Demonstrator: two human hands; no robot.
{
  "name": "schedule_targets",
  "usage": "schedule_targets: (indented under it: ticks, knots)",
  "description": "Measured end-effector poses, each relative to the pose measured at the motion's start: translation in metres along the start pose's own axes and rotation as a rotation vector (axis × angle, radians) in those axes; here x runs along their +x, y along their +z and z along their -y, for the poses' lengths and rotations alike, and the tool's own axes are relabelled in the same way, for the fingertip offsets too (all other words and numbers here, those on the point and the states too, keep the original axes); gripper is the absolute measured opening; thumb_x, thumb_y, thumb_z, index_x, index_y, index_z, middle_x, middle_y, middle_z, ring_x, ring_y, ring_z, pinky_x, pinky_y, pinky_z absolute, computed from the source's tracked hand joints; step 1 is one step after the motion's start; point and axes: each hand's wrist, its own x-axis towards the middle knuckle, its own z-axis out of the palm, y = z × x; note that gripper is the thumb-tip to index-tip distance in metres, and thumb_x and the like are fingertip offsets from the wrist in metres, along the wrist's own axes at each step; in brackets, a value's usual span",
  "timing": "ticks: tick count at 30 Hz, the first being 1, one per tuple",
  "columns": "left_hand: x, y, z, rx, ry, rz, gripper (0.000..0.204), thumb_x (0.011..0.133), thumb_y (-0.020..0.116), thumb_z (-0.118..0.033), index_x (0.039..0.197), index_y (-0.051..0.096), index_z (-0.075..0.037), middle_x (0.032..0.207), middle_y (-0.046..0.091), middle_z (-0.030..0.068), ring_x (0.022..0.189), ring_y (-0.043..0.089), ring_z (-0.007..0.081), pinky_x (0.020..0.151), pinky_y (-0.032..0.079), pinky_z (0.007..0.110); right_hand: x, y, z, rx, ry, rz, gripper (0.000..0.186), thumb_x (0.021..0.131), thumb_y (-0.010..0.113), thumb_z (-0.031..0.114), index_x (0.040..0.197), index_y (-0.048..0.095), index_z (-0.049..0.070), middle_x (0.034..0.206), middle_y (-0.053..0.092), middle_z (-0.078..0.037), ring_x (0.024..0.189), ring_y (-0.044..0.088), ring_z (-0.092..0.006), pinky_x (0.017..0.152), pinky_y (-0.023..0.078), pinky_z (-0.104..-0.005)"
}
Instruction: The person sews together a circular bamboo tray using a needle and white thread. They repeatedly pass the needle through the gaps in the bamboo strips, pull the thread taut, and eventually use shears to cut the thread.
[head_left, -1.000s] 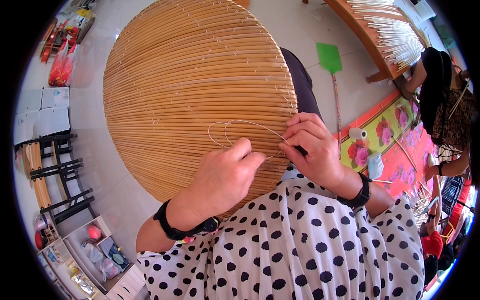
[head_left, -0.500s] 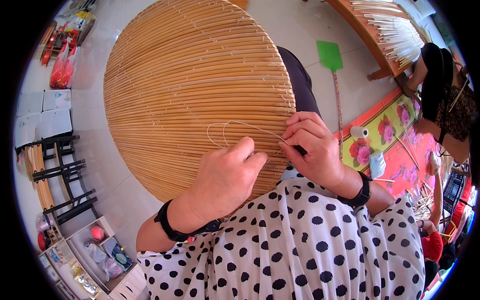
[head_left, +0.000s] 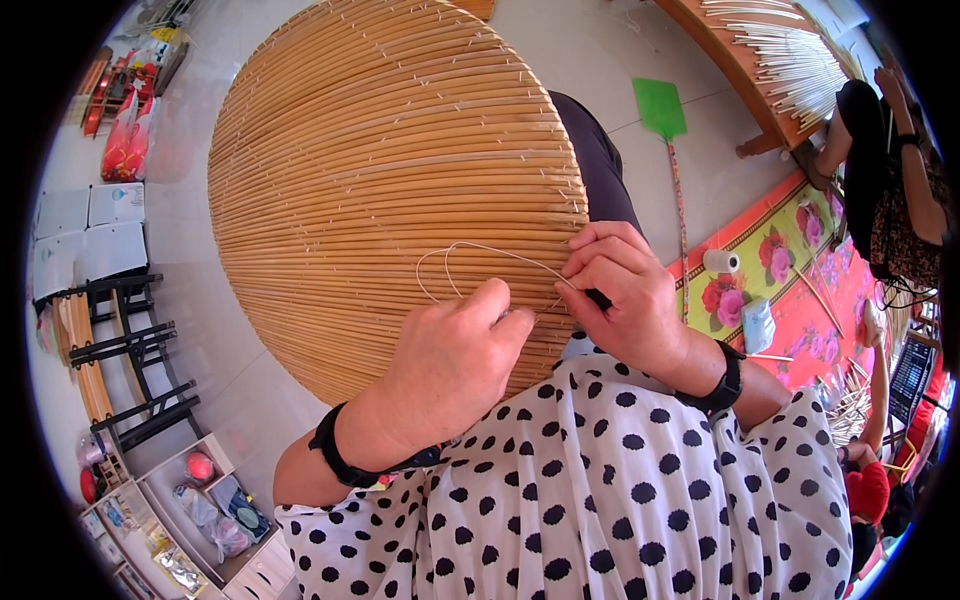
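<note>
Across my lap lies a large round mat of thin tan sticks [head_left: 390,170], bound together by rows of short white stitches. Over its near right part loops a thin white thread [head_left: 450,262]. My right hand [head_left: 622,290] is closed at the mat's right edge, pinching the thread between thumb and fingertips. Just left of it, my left hand [head_left: 458,350] rests over the near part of the mat. Its thumb and forefinger are pressed together where a strand runs toward the right hand; the fingertips are partly hidden.
A green fly swatter [head_left: 660,108] lies on the floor to the right. Beside it are a floral mat [head_left: 790,310], a thread spool [head_left: 721,261] and a blue packet [head_left: 758,326]. Pale sticks [head_left: 790,70] cover a wooden table [head_left: 725,60]. Another person [head_left: 905,190] sits at the right. Folded black-legged furniture [head_left: 125,350] stands left.
My hands stay almost in place, with the thread loop nearly unchanged. The round mat's right edge shifts slightly left. At the far right, the other person's arm has risen.
</note>
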Motion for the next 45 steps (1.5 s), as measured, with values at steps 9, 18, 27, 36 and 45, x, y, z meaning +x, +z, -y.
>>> schedule_targets:
  ticks: [9, 18, 27, 36, 45]
  knots:
    - [0.0, 0.0, -0.001, 0.025, 0.006, 0.001, 0.02, 0.073, 0.067, -0.001, 0.093, 0.068, -0.002, 0.077, 0.046, 0.006, 0.06, 0.057, 0.0201, 0.05, 0.047, 0.032, 0.0, 0.001, 0.0, 0.006, 0.003, -0.003, 0.019, 0.064, 0.074, -0.007, 0.071, 0.059, 0.001, 0.082, 0.062, -0.007, 0.092, 0.061, -0.0273, 0.075, 0.052, -0.0345]
    - [0.002, 0.0, -0.002, 0.047, 0.045, -0.03, 0.008, 0.071, 0.061, -0.006, 0.076, 0.055, -0.004, 0.075, 0.047, 0.0087, 0.055, 0.059, 0.0219, 0.048, 0.048, 0.034, -0.001, 0.001, -0.001, 0.017, 0.016, 0.004, 0.02, 0.063, 0.075, -0.007, 0.07, 0.059, 0.002, 0.082, 0.062, -0.007, 0.093, 0.062, -0.0275, 0.075, 0.052, -0.0347]
    - [0.017, -0.002, -0.011, 0.156, 0.095, 0.016, 0.007, 0.069, 0.062, -0.007, 0.07, 0.056, -0.005, 0.072, 0.048, 0.0061, 0.054, 0.058, 0.0182, 0.045, 0.046, 0.032, 0.001, -0.014, -0.006, 0.006, 0.078, -0.059, 0.023, 0.062, 0.077, -0.003, 0.08, 0.063, 0.003, 0.085, 0.064, -0.007, 0.093, 0.062, -0.0259, 0.075, 0.052, -0.0322]
    - [0.019, 0.002, -0.008, 0.145, 0.096, -0.027, 0.007, 0.068, 0.063, -0.008, 0.068, 0.056, -0.006, 0.072, 0.051, 0.0058, 0.055, 0.06, 0.0182, 0.045, 0.047, 0.032, -0.05, -0.022, -0.005, 0.703, 0.859, 0.439, 0.02, 0.09, 0.067, 0.017, 0.097, 0.064, -0.001, 0.081, 0.063, -0.003, 0.075, 0.055, -0.0066, 0.066, 0.047, -0.025]
    - [0.015, 0.0, -0.01, 0.108, 0.028, 0.001, 0.006, 0.073, 0.064, -0.006, 0.076, 0.058, -0.005, 0.074, 0.051, 0.0069, 0.055, 0.06, 0.0228, 0.047, 0.046, 0.035, -0.053, 0.042, -0.004, 1.093, 0.897, 0.439, 0.027, 0.093, 0.065, 0.021, 0.106, 0.064, -0.002, 0.084, 0.063, -0.003, 0.076, 0.055, -0.0099, 0.066, 0.049, -0.0279]
